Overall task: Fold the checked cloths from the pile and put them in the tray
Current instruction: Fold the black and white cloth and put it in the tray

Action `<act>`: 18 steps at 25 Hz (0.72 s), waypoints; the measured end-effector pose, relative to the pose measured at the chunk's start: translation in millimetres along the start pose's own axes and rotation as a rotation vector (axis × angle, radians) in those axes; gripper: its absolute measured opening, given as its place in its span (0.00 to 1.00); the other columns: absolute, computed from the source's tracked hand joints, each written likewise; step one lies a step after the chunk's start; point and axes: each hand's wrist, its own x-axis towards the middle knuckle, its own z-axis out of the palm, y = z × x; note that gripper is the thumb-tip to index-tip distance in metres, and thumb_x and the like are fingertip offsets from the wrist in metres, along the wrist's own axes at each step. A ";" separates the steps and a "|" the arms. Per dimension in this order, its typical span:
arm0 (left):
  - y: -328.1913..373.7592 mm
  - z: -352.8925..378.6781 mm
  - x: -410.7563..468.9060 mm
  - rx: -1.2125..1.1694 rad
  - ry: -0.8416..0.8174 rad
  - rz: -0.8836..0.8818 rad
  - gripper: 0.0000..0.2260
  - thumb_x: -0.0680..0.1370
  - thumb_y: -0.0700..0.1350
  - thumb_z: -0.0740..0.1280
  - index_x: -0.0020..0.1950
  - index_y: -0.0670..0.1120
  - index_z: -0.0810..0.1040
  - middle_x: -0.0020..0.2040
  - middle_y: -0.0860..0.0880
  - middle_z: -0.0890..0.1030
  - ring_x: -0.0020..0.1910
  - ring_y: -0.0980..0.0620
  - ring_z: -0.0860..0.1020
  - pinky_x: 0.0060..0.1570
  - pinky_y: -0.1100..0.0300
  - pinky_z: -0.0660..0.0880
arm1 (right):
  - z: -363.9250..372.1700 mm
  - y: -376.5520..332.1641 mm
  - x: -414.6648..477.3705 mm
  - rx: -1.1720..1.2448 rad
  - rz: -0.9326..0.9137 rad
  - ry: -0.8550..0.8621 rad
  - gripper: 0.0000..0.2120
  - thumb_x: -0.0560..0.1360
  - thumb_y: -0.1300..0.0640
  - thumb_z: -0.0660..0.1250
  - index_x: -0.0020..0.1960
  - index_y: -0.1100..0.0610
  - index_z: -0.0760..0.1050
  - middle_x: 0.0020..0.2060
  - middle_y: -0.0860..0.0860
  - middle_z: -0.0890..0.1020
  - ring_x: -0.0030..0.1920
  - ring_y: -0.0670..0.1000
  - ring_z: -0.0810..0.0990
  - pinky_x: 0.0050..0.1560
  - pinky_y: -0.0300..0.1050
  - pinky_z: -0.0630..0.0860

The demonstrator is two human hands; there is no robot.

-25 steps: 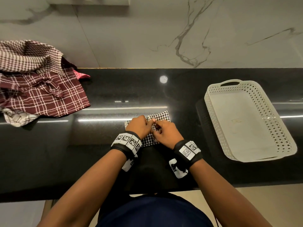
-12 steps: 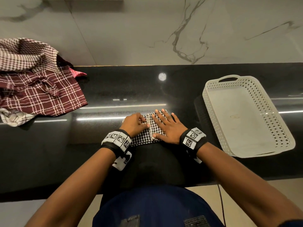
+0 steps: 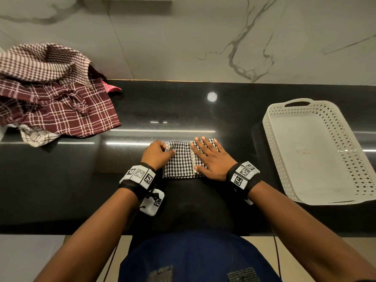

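Observation:
A small black-and-white checked cloth point(image 3: 180, 161), folded into a compact rectangle, lies on the black counter in front of me. My left hand point(image 3: 156, 154) grips its left edge with curled fingers. Flat on the cloth's right half lies my right hand point(image 3: 211, 157), fingers straight and spread, pressing down. The white perforated tray point(image 3: 301, 151) stands to the right with nothing in it. A pile of checked cloths point(image 3: 50, 94), maroon and brown-white, sits at the far left against the wall.
The black counter point(image 3: 61, 180) runs left to right, its front edge close to my body. A marble wall point(image 3: 203, 37) rises behind it. Bare counter lies between the folded cloth and the tray.
Both hands were bunched together over the cloth; my right hand has since spread flat on the right half, and my left hand has shifted to the left edge.

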 end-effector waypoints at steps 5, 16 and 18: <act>27.0 6.5 -17.7 -0.341 0.062 0.016 0.23 0.72 0.47 0.76 0.62 0.49 0.68 0.48 0.48 0.79 0.51 0.47 0.81 0.54 0.50 0.78 | -12.1 -3.5 -3.7 0.061 0.020 0.195 0.38 0.76 0.34 0.61 0.79 0.51 0.58 0.79 0.57 0.55 0.78 0.59 0.53 0.77 0.61 0.55; 93.4 81.6 -26.7 -0.001 0.001 0.329 0.18 0.78 0.38 0.63 0.68 0.40 0.68 0.61 0.40 0.77 0.62 0.42 0.74 0.63 0.54 0.71 | -16.5 12.1 -29.7 1.313 0.278 0.330 0.26 0.74 0.75 0.63 0.70 0.63 0.68 0.57 0.59 0.80 0.56 0.54 0.81 0.57 0.41 0.77; 83.0 86.7 -26.4 0.004 -0.059 0.403 0.19 0.76 0.33 0.60 0.67 0.40 0.69 0.63 0.42 0.75 0.63 0.45 0.73 0.60 0.64 0.67 | -12.7 17.2 -27.0 1.655 0.454 0.345 0.23 0.77 0.74 0.59 0.71 0.65 0.67 0.52 0.60 0.80 0.50 0.53 0.82 0.51 0.42 0.80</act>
